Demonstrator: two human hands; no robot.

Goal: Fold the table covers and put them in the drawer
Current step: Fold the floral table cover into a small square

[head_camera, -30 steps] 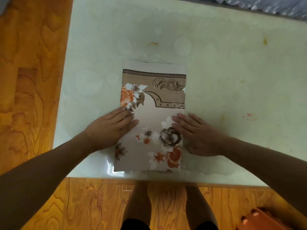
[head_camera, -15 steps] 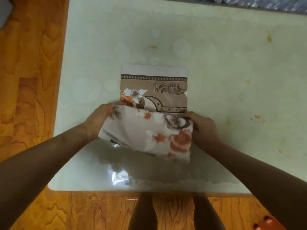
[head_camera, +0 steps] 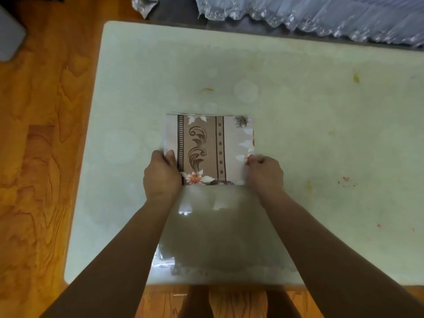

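Folded table cover (head_camera: pixel 210 149), a glossy, near-square packet printed with brown scroll bands and orange and white flowers, lies flat near the middle of the pale, smooth, stained tabletop (head_camera: pixel 321 134), which has rounded corners. The left hand (head_camera: pixel 161 174) grips its near left edge with the thumb curled on top, and the right hand (head_camera: pixel 265 172) pinches its near right edge with curled fingers. Wood-grain flooring (head_camera: pixel 41 157) surrounds the table, and crinkled clear plastic sheeting (head_camera: pixel 321 14) lies beyond its far edge.
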